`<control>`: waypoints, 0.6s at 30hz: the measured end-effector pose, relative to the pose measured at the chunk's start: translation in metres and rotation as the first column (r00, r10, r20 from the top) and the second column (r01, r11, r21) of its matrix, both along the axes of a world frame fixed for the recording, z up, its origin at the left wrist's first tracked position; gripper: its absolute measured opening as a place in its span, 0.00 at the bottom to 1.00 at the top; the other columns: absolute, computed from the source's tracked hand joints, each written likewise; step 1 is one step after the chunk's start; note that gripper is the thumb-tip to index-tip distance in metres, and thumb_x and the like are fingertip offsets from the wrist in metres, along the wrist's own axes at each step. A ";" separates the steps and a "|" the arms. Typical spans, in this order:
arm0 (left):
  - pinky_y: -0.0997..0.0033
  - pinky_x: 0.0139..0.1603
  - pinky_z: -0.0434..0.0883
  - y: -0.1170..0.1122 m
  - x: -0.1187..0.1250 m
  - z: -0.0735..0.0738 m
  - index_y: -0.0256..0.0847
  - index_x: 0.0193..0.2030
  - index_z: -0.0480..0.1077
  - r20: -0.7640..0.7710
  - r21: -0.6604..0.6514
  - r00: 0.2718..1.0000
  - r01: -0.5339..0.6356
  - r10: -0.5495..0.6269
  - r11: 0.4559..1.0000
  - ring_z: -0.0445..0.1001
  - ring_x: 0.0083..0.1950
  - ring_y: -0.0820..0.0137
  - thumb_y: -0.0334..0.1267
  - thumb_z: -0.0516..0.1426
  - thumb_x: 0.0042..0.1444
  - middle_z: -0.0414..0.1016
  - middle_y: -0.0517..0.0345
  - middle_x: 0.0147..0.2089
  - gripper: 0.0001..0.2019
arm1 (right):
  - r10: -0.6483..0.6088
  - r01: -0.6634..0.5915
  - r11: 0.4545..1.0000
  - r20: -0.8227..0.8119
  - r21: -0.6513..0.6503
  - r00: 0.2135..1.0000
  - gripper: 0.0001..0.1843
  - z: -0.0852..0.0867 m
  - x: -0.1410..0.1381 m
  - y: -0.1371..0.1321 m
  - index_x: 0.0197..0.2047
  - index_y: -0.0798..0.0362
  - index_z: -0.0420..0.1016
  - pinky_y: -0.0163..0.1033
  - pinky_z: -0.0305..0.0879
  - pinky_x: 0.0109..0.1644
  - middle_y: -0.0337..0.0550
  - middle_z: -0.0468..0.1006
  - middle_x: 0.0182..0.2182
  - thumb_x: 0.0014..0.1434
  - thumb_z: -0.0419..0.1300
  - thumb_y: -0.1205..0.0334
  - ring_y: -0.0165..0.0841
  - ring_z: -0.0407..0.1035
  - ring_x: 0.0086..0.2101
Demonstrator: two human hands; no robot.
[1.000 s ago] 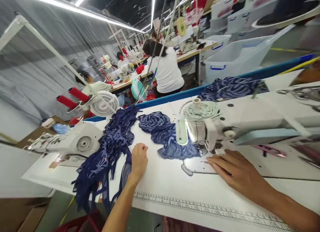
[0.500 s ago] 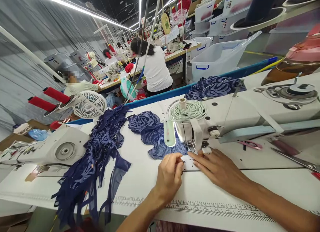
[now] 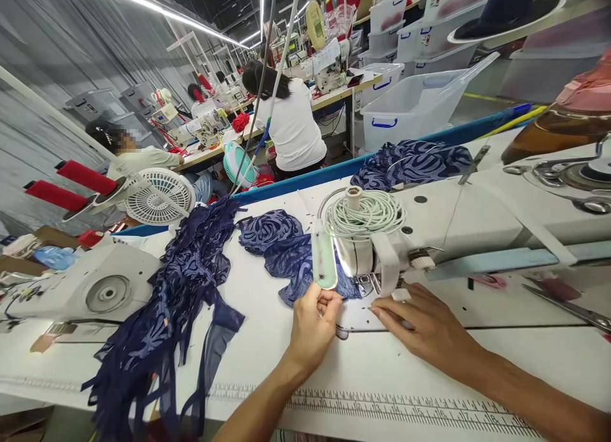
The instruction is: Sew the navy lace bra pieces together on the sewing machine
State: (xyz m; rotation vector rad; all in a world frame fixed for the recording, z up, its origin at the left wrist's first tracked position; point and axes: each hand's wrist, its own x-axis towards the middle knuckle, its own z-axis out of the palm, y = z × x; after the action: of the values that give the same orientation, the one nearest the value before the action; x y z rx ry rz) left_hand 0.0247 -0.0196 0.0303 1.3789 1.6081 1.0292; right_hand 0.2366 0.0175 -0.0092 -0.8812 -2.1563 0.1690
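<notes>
Dark navy patterned fabric (image 3: 286, 257) lies across the white table and runs in under the head of a sewing machine (image 3: 356, 254). At the near edge of this fabric, my left hand (image 3: 312, 327) is closed in a pinch, thumb against bent fingers; the fingertips partly hide the cloth. My right hand (image 3: 424, 318) rests on the machine bed just right of the presser foot (image 3: 366, 284), its fingers loosely bent and apart, with no cloth visible in them. Something small and white (image 3: 401, 294) shows at its fingers. A pale green strip (image 3: 324, 261) hangs before the machine head.
A heap of navy strips (image 3: 191, 289) hangs over the table's front edge, beside another machine (image 3: 114, 286). More navy fabric (image 3: 410, 164) lies behind my machine. Scissors (image 3: 568, 308) lie at right. A printed ruler (image 3: 382, 404) runs along the front. Co-workers sit beyond.
My left hand has drawn left, away from the presser foot. My right hand has shifted slightly right, widening the gap between the hands. The camera view has turned a little.
</notes>
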 end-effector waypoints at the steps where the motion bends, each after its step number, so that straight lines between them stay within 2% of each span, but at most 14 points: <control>1: 0.74 0.37 0.73 0.002 0.002 0.001 0.40 0.45 0.72 0.006 -0.018 1.000 0.001 -0.001 1.000 0.77 0.36 0.71 0.33 0.58 0.61 0.80 0.58 0.38 0.06 | -0.013 0.012 0.999 -0.020 -0.052 1.000 0.12 -0.002 0.000 0.000 0.39 0.49 0.79 0.41 0.66 0.38 0.41 0.78 0.27 0.70 0.54 0.62 0.34 0.71 0.30; 4: 0.75 0.35 0.72 0.006 0.006 0.003 0.41 0.47 0.70 0.010 -0.077 0.999 0.034 -0.033 0.996 0.74 0.32 0.74 0.32 0.59 0.59 0.80 0.61 0.35 0.09 | -0.068 0.053 0.969 -0.053 -0.243 0.996 0.16 -0.002 0.000 0.000 0.35 0.47 0.80 0.40 0.70 0.36 0.43 0.80 0.31 0.70 0.53 0.56 0.36 0.75 0.34; 6: 0.75 0.33 0.71 0.008 0.008 0.003 0.41 0.48 0.69 0.018 -0.101 0.998 0.054 -0.052 0.993 0.72 0.28 0.75 0.32 0.59 0.58 0.80 0.62 0.34 0.11 | -0.097 0.074 0.926 -0.043 -0.370 0.994 0.16 0.003 -0.002 0.001 0.36 0.46 0.81 0.40 0.72 0.35 0.42 0.81 0.33 0.68 0.53 0.54 0.35 0.76 0.33; 10: 0.77 0.28 0.68 0.011 0.011 0.002 0.42 0.46 0.66 0.060 -0.095 0.995 0.082 -0.077 0.992 0.69 0.24 0.77 0.33 0.58 0.58 0.78 0.66 0.33 0.09 | -0.106 0.078 0.773 -0.006 -0.630 0.994 0.17 0.017 -0.006 0.005 0.41 0.46 0.81 0.38 0.68 0.28 0.40 0.80 0.30 0.65 0.54 0.48 0.33 0.72 0.25; 13: 0.77 0.27 0.66 0.014 0.014 0.003 0.43 0.40 0.63 0.065 -0.082 0.993 0.103 -0.097 0.991 0.68 0.23 0.78 0.33 0.57 0.59 0.75 0.68 0.30 0.05 | -0.090 0.044 0.703 -0.027 -0.709 0.996 0.17 0.022 -0.010 0.007 0.42 0.48 0.80 0.36 0.63 0.23 0.37 0.76 0.24 0.63 0.56 0.46 0.32 0.68 0.21; 15: 0.77 0.27 0.65 0.015 0.016 0.004 0.43 0.36 0.61 0.067 -0.077 0.992 0.110 -0.105 0.991 0.68 0.23 0.78 0.32 0.57 0.58 0.73 0.68 0.28 0.06 | -0.066 0.002 0.715 -0.064 -0.699 0.996 0.16 0.022 -0.012 0.008 0.40 0.49 0.78 0.35 0.61 0.21 0.36 0.75 0.23 0.63 0.55 0.48 0.31 0.67 0.21; 18: 0.77 0.26 0.64 0.015 0.017 0.004 0.44 0.32 0.57 0.074 -0.093 0.991 0.117 -0.110 0.989 0.68 0.24 0.77 0.33 0.58 0.57 0.73 0.68 0.28 0.10 | -0.035 -0.026 0.774 -0.084 -0.633 0.996 0.13 0.022 -0.015 0.008 0.33 0.49 0.74 0.33 0.60 0.20 0.35 0.73 0.22 0.65 0.53 0.55 0.29 0.66 0.20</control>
State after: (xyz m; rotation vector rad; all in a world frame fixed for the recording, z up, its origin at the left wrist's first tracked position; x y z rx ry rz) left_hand 0.0412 -0.0043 0.0345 1.3393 1.4921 0.9100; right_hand 0.2220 0.0252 0.0130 -1.2194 -2.0206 0.9686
